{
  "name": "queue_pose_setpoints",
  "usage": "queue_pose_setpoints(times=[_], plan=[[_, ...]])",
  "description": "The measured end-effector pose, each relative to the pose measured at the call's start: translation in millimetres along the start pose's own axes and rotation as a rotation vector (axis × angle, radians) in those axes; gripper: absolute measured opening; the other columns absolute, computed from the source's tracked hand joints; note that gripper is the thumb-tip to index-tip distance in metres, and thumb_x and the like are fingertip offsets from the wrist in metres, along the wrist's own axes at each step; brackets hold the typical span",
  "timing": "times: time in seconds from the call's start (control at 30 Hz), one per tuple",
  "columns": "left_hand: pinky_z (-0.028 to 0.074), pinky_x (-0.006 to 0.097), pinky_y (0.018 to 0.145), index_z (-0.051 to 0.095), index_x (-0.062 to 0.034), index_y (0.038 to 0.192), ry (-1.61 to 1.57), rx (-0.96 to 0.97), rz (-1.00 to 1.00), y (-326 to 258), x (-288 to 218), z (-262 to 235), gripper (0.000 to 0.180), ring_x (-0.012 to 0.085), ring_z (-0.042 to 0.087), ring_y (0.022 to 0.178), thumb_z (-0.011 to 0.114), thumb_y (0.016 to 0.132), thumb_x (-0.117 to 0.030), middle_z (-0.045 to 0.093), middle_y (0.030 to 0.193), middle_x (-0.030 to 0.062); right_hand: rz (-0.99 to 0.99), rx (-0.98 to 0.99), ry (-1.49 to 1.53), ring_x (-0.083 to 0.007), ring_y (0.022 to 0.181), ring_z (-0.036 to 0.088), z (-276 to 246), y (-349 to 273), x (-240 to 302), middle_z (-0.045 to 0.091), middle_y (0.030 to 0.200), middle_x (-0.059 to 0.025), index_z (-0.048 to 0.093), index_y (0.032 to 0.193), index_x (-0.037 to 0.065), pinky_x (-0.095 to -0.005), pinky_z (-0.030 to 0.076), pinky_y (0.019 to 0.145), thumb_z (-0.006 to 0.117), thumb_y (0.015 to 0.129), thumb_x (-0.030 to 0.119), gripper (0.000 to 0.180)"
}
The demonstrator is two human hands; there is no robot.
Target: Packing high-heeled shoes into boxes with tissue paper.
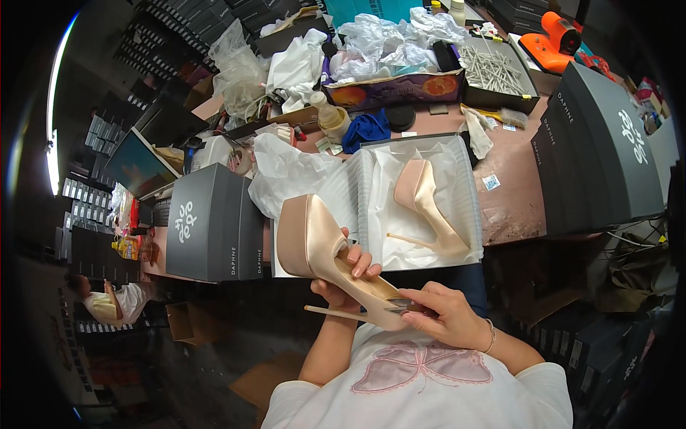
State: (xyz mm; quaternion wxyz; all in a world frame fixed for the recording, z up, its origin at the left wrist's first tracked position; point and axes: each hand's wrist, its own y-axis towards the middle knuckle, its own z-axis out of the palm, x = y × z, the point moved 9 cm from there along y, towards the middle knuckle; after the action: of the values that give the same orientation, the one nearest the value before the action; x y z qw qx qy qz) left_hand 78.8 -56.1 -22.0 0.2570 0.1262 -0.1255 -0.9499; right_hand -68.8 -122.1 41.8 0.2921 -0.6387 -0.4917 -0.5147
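Observation:
A champagne satin platform high-heeled shoe is held up in front of my chest, toe toward the upper left and its thin heel pointing left. My left hand wraps around the middle of the shoe, with fingertips inside the opening. At the heel end, my right hand pinches the back rim of the shoe between thumb and fingers. Beyond them, a matching high-heeled shoe lies on its side on white tissue in the open shoebox.
Stacked grey shoeboxes stand at left, more grey boxes at right. White tissue paper spills over the box's left side. Farther back are a pump bottle, a blue cloth, a brush and a tray of white sticks.

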Motion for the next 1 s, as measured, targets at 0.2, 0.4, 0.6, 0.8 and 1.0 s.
queue_pose_setpoints(times=[0.2,0.4,0.6,0.8,1.0], plan=[[0.040,0.036,0.083,0.030,-0.0086,0.147,-0.039,-0.014,0.004,0,3,1,0.094,0.0159,0.051,0.084,0.076,0.071,-0.035,0.055,0.103,0.0067,-0.006,0.038,0.022,-0.0196,0.064,0.059,5,-1,0,0.058,0.078,-0.0104,0.062,0.116,-0.003,-0.0290,0.048,0.057,0.069,0.087,0.018,0.037],[0.040,0.034,0.083,0.030,-0.0083,0.147,-0.059,0.002,-0.003,-2,3,2,0.094,0.0156,0.052,0.084,0.077,0.070,-0.035,0.055,0.103,0.0069,-0.019,0.051,0.042,-0.0202,0.065,0.058,8,-2,2,0.058,0.078,-0.0109,0.063,0.114,-0.003,-0.0291,0.047,0.058,0.068,0.087,0.018,0.034],[0.041,0.034,0.083,0.030,-0.0081,0.148,-0.067,0.043,-0.013,-2,3,7,0.094,0.0150,0.052,0.086,0.079,0.071,-0.035,0.055,0.105,0.0068,-0.033,0.064,0.066,-0.0201,0.065,0.058,10,-3,5,0.059,0.078,-0.0114,0.063,0.114,-0.004,-0.0290,0.047,0.058,0.067,0.088,0.017,0.034],[0.041,0.034,0.083,0.029,-0.0080,0.148,-0.076,0.055,-0.009,-1,2,9,0.094,0.0152,0.052,0.086,0.079,0.073,-0.035,0.054,0.105,0.0070,-0.040,0.068,0.082,-0.0201,0.065,0.058,11,-2,8,0.060,0.078,-0.0113,0.062,0.114,-0.004,-0.0290,0.047,0.058,0.066,0.088,0.016,0.033],[0.041,0.034,0.083,0.029,-0.0079,0.148,-0.093,0.055,-0.020,1,4,11,0.094,0.0154,0.052,0.086,0.079,0.073,-0.035,0.054,0.105,0.0074,-0.025,0.032,0.091,-0.0187,0.065,0.057,6,-3,5,0.057,0.077,-0.0094,0.063,0.114,-0.002,-0.0287,0.046,0.059,0.067,0.088,0.015,0.031]])
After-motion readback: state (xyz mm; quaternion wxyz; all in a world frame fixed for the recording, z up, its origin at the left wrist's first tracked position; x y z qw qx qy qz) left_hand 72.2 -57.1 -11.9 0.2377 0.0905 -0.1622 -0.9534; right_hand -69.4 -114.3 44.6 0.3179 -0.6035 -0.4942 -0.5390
